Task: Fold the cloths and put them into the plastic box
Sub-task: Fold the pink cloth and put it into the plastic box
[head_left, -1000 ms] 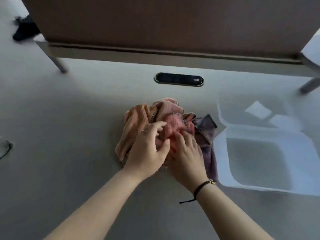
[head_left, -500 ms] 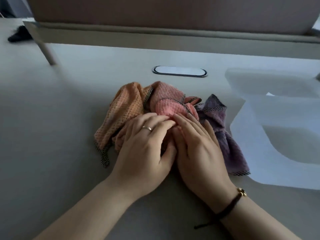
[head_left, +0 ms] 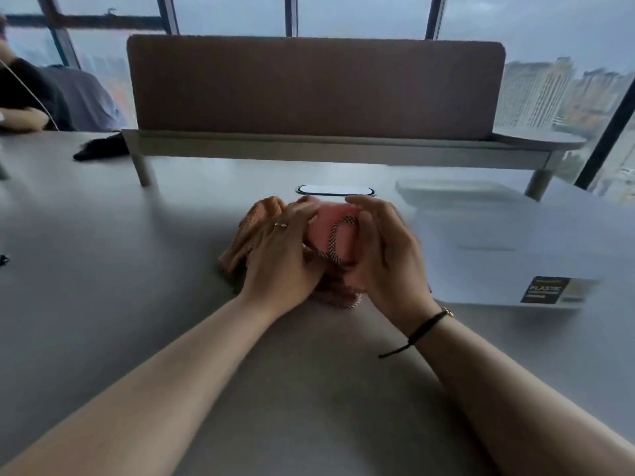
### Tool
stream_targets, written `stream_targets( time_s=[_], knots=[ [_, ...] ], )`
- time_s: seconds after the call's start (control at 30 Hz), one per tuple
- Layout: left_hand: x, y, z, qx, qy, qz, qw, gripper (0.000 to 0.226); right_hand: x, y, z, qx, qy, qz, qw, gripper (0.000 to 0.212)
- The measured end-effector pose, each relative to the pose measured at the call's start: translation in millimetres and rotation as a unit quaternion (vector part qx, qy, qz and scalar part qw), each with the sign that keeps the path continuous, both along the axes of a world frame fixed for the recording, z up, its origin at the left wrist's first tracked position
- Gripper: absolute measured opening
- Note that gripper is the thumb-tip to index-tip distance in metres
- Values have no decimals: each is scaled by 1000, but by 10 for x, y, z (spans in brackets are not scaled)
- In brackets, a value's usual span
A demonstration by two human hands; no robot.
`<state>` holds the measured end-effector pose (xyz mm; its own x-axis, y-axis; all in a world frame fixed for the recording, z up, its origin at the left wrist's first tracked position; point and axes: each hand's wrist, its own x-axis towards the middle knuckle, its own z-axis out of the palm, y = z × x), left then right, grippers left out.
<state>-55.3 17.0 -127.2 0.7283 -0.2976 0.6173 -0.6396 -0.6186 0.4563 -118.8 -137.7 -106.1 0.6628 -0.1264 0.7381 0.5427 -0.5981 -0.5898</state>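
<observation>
A crumpled pink cloth with a checkered edge is bunched between both hands at the table's middle. My left hand presses its left side and my right hand cups its right side, fingers curled over the top. An orange cloth lies bunched under and left of my left hand. The purple cloth is hidden behind my right hand. The clear plastic box with a dark label stands on the table right of my right hand, with its lid lying behind it.
A brown divider panel on a raised shelf crosses the far table. An oval cable port sits just beyond the cloths. A black item lies far left. Another person's arm rests at the far left corner.
The head camera has tilted up, revealing the windows. Both hands went from lying flat on the pile to gathering up the pink cloth between them. The purple cloth is no longer visible.
</observation>
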Motion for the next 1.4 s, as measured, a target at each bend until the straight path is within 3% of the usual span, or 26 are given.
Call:
stream_targets(
  time_s=[0.13,0.2,0.27,0.33,0.47,0.53,0.57,0.63,0.7,0.77,0.8,0.9,1.0,1.07,1.13,1.2,1.3,1.4],
  knots=[
    [-94,-27,82,-73,-26,-21,997,48,-4,12,80,17,13,49,999,25],
    [-93,-36,68,-110,-48,-51,991,33,9,-15,54,28,23,48,998,36],
    [-81,-32,62,-141,-65,-63,986,18,59,-52,7,57,44,47,996,27],
    [-88,-36,71,-163,-56,-79,982,20,99,-77,-23,77,66,48,994,15],
    [-124,-36,107,-236,37,-128,963,37,138,-92,-25,113,84,72,987,17],
    [-123,-21,152,-326,146,-160,920,33,146,-111,-18,174,124,87,973,37],
    [-141,-11,194,-375,208,-189,883,33,138,-111,12,229,148,111,956,38],
    [-134,27,242,-427,334,-265,797,28,119,-124,66,373,217,199,880,34],
    [-104,107,254,-428,411,-318,740,13,87,-151,97,445,281,288,800,34],
    [-62,189,249,-449,487,-368,652,65,65,-151,66,445,343,344,752,39],
    [-19,225,217,-450,499,-380,636,79,60,-144,31,438,369,354,739,42],
    [-69,272,248,-426,525,-378,633,80,43,-115,-68,407,409,324,749,40],
    [-77,357,292,-424,557,-361,616,64,50,-144,-127,360,393,266,803,29],
    [-53,418,284,-430,549,-350,625,77,49,-192,-129,299,385,231,842,23],
    [-33,463,279,-457,551,-367,594,82,53,-242,-133,232,369,208,876,24],
    [-97,441,299,-431,579,-376,582,68,32,-265,-116,212,352,211,887,29],
    [-124,376,282,-338,559,-251,715,24,-34,-265,-73,176,339,257,888,50],
    [-124,280,283,-266,593,-216,729,33,-77,-269,-43,4,314,323,893,53]
  ],
)
